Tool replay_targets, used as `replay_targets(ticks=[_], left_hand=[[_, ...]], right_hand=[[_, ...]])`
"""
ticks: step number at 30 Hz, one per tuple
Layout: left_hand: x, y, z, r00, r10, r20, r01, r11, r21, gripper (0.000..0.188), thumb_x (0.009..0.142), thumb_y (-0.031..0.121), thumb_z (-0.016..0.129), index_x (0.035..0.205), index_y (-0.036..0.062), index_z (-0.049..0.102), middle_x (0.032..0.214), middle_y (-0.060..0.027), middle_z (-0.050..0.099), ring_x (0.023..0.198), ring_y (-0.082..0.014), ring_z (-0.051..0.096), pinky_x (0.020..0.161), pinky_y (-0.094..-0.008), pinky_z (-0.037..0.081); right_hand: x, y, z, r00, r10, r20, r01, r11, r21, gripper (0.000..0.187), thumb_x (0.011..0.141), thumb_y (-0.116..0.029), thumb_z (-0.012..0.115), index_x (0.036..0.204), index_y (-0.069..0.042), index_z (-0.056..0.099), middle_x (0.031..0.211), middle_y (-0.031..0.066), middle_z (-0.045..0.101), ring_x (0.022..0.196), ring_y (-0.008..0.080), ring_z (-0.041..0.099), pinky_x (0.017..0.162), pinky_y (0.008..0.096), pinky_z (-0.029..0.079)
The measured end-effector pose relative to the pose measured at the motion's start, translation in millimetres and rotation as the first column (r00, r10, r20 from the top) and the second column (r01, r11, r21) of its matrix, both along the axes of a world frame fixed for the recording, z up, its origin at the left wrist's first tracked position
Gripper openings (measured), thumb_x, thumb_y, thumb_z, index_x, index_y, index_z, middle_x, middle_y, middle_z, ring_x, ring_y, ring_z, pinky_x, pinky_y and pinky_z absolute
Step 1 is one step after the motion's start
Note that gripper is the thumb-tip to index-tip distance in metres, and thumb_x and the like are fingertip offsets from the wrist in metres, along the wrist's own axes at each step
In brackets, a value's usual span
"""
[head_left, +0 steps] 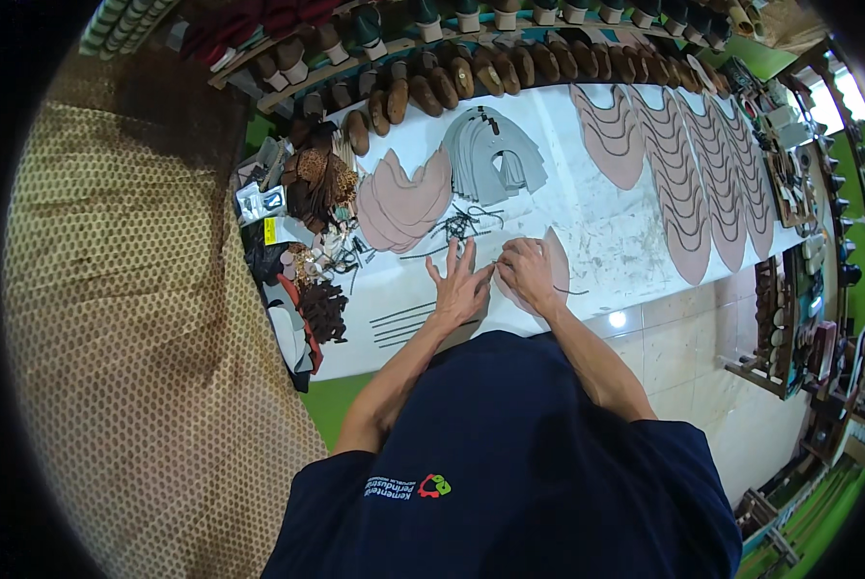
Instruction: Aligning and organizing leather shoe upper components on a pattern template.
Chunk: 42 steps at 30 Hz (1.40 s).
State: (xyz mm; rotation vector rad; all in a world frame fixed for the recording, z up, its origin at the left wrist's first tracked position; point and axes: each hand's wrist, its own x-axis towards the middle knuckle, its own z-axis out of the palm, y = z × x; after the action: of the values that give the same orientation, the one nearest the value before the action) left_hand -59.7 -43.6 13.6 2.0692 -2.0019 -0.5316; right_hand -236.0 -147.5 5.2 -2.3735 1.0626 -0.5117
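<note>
A pink, curved shoe-upper piece (557,259) lies on the white table in front of me, partly covered by my right hand (529,273). That hand's fingers are bent and drawn together at the piece's left edge. From under the wrist runs the loose end of a thin dark strip (573,291); its other end is hidden. My left hand (462,287) has its fingers spread, one fingertip close to the right fingers at that edge. Several straight dark strips (402,314) lie left of my left forearm. Beyond my left hand is a tangle of dark strips (461,225).
Stacked pink pieces (394,212) and fanned grey pieces (473,159) lie farther back. Overlapping pink pieces with dark curved edges (678,183) stand in rows at right. Brown shoe lasts (461,77) line the far edge. Scraps and bags (302,232) crowd the left end.
</note>
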Motion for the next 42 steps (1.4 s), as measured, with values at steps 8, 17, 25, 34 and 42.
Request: replay_targets(ticks=[8,17,25,34,42], left_hand=[[1.0,1.3,0.5,1.0,-0.012,0.006,0.012,1.0,0.004,0.044,0.092,0.026,0.073,0.135,0.0298,0.072,0.176,-0.0156,0.02,0.162,-0.0421,0.009,0.11,-0.086,0.004],[-3.9,-1.5,3.0,0.996,-0.038,0.082,0.043,0.997,-0.058,0.048,0.095,0.029,0.071,0.143,0.0293,0.067,0.175,-0.0134,0.023,0.162,-0.0407,0.013,0.111,-0.0855,0.008],[-4.3,-2.3,-0.6,0.973,-0.132,0.19,0.147,0.987,-0.064,0.047,0.101,0.037,0.064,0.146,0.0243,0.064,0.176,-0.0122,0.022,0.162,-0.0394,0.014,0.111,-0.0829,0.011],[-6.2,1.2,-2.3,0.973,-0.143,0.184,0.158,0.985,-0.07,0.051,0.103,0.041,0.057,0.149,0.0206,0.06,0.177,-0.0125,0.02,0.164,-0.0379,0.011,0.115,-0.0825,0.005],[-7.9,1.7,1.9,0.983,-0.111,0.15,0.114,0.993,-0.011,0.052,0.103,0.042,0.056,0.151,0.0222,0.059,0.177,-0.0152,0.019,0.163,-0.0388,0.01,0.115,-0.0826,0.004]], right_hand=[[2.1,-2.2,1.1,0.999,-0.005,-0.049,0.005,1.0,0.0,0.013,0.09,-0.025,0.076,0.093,-0.013,0.079,0.117,0.0017,0.069,0.12,0.0235,0.06,0.114,0.0538,0.034],[1.6,-2.2,-0.1,0.997,-0.014,-0.08,0.012,0.999,-0.034,0.013,0.089,-0.025,0.076,0.094,-0.013,0.08,0.114,0.0006,0.069,0.118,0.023,0.061,0.118,0.0568,0.033],[-30.9,1.3,9.9,0.998,-0.065,0.015,0.065,0.998,-0.006,0.017,0.087,-0.025,0.078,0.1,-0.015,0.084,0.124,0.0032,0.071,0.125,0.0267,0.06,0.115,0.0539,0.038],[-43.6,9.7,1.7,0.99,-0.029,-0.139,-0.006,0.969,-0.245,0.012,0.085,-0.025,0.079,0.09,-0.015,0.085,0.135,0.0036,0.068,0.128,0.0248,0.058,0.115,0.0495,0.039],[-43.2,9.4,0.4,0.996,-0.076,-0.045,0.068,0.985,-0.16,0.014,0.087,-0.021,0.075,0.087,-0.007,0.079,0.134,0.0036,0.067,0.131,0.0248,0.057,0.118,0.0515,0.037]])
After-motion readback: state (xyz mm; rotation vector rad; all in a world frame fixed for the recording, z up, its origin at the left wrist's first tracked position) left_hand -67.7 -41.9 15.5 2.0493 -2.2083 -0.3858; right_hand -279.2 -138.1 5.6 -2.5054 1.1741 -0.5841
